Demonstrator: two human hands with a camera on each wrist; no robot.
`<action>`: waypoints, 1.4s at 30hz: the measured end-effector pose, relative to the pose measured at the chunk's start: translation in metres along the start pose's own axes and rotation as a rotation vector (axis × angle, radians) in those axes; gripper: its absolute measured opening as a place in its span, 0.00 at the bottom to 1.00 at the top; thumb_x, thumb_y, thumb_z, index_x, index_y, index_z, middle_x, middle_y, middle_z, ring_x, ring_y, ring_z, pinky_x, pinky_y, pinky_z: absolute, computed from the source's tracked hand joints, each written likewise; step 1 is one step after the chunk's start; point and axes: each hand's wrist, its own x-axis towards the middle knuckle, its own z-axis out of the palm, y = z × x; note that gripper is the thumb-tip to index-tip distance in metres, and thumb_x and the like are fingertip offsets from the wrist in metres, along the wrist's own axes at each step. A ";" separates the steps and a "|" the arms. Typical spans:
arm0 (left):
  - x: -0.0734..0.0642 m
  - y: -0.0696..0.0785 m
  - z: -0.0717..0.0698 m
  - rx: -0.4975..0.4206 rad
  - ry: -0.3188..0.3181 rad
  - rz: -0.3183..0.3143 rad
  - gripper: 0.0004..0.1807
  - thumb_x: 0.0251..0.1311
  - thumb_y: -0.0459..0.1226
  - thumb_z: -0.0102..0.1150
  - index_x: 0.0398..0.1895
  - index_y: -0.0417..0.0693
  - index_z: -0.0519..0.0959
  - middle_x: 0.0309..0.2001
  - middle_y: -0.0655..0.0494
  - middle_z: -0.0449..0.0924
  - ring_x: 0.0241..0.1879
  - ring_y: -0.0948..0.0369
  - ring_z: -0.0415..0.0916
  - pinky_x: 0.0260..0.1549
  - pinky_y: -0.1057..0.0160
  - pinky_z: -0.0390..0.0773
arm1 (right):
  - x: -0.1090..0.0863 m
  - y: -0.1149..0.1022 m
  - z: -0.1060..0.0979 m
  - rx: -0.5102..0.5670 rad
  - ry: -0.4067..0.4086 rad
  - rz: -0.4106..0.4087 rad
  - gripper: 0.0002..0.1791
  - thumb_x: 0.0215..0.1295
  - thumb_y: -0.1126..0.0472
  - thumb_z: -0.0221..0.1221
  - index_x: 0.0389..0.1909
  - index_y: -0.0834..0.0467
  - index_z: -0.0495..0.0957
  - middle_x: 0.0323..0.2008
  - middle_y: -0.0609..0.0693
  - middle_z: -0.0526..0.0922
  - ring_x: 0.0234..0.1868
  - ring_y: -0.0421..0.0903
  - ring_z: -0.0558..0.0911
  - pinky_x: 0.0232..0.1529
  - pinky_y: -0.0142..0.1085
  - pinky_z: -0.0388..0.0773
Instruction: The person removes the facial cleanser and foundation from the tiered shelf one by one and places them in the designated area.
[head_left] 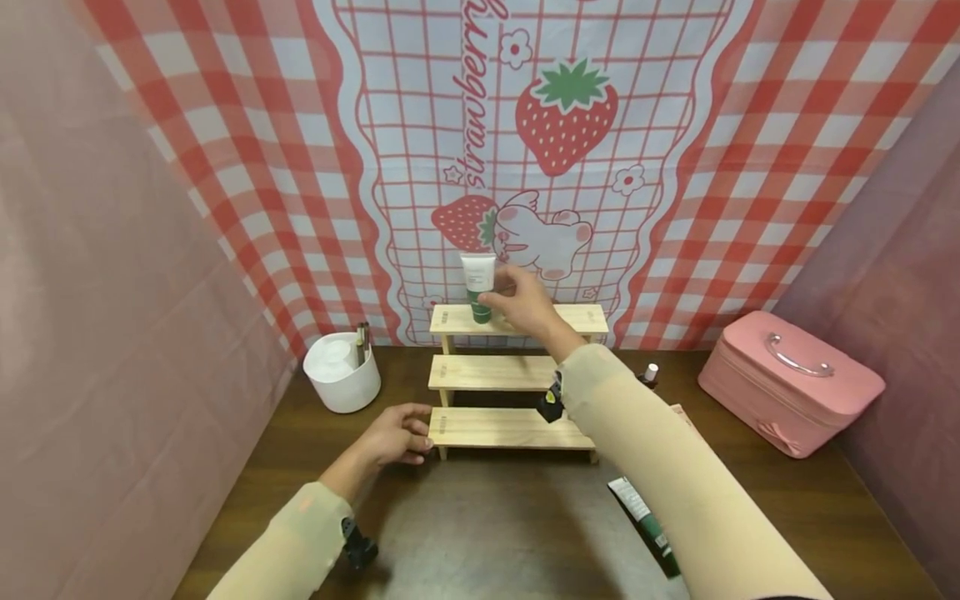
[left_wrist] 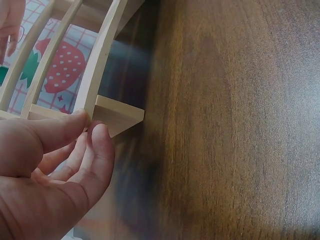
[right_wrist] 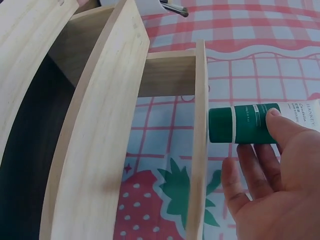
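Note:
A three-tier wooden shelf stands against the cloth backdrop. On its top tier, toward the left end, a white and green squeeze tube is upright with its green cap down. My right hand pinches this tube between thumb and fingers; in the right wrist view the cap is right at the top board. My left hand is at the left end of the lowest tier. Its thumb and fingers pinch the board's edge in the left wrist view, near a shelf leg.
A second green and white tube lies on the brown table, beside my right forearm. A white round container with brushes stands at the left. At the right sits a pink case with a handle. A white-capped bottle shows behind my right sleeve.

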 end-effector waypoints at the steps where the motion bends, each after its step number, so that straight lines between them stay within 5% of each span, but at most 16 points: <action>1: 0.001 0.000 0.001 -0.002 -0.002 0.001 0.37 0.58 0.18 0.64 0.72 0.34 0.66 0.44 0.42 0.77 0.33 0.57 0.81 0.29 0.59 0.87 | -0.002 0.000 -0.004 -0.003 -0.004 -0.007 0.25 0.68 0.52 0.67 0.63 0.55 0.75 0.57 0.52 0.81 0.57 0.50 0.81 0.59 0.47 0.81; 8: 0.000 0.000 0.001 -0.006 -0.003 -0.006 0.37 0.57 0.18 0.64 0.72 0.34 0.67 0.44 0.42 0.76 0.33 0.57 0.81 0.29 0.59 0.87 | -0.036 -0.002 -0.046 -0.047 -0.025 -0.083 0.25 0.68 0.50 0.68 0.62 0.53 0.77 0.56 0.52 0.83 0.55 0.51 0.83 0.52 0.49 0.84; 16: -0.003 0.001 -0.002 -0.015 -0.010 0.000 0.37 0.58 0.18 0.64 0.72 0.34 0.66 0.44 0.43 0.76 0.33 0.57 0.81 0.30 0.59 0.87 | -0.109 0.012 -0.112 -0.124 -0.016 -0.040 0.25 0.66 0.52 0.69 0.59 0.59 0.78 0.52 0.58 0.85 0.50 0.51 0.84 0.42 0.41 0.88; 22: -0.003 -0.003 -0.002 -0.022 -0.010 0.001 0.37 0.57 0.19 0.64 0.72 0.34 0.66 0.44 0.43 0.76 0.34 0.56 0.81 0.30 0.58 0.87 | -0.174 0.045 -0.152 -0.181 0.028 0.008 0.22 0.66 0.58 0.70 0.54 0.65 0.77 0.45 0.61 0.85 0.41 0.39 0.86 0.37 0.37 0.88; 28: -0.003 -0.004 -0.001 -0.029 -0.014 0.005 0.37 0.58 0.19 0.64 0.72 0.34 0.66 0.45 0.42 0.76 0.34 0.55 0.81 0.30 0.58 0.87 | -0.238 0.092 -0.182 -0.166 0.061 0.054 0.20 0.66 0.66 0.67 0.55 0.69 0.75 0.39 0.46 0.86 0.37 0.35 0.86 0.31 0.37 0.87; 34: -0.001 -0.004 0.001 -0.035 -0.014 0.010 0.36 0.58 0.19 0.64 0.72 0.34 0.67 0.45 0.42 0.77 0.35 0.55 0.82 0.30 0.58 0.87 | -0.294 0.133 -0.202 -0.203 0.100 0.165 0.19 0.68 0.64 0.66 0.56 0.69 0.77 0.36 0.38 0.88 0.36 0.34 0.86 0.30 0.37 0.86; 42: 0.000 -0.006 0.000 -0.035 -0.006 0.009 0.36 0.58 0.19 0.63 0.72 0.35 0.67 0.44 0.43 0.76 0.36 0.54 0.82 0.31 0.57 0.88 | -0.341 0.171 -0.213 -0.261 -0.013 0.421 0.32 0.71 0.52 0.64 0.66 0.70 0.72 0.44 0.50 0.89 0.38 0.35 0.85 0.34 0.35 0.85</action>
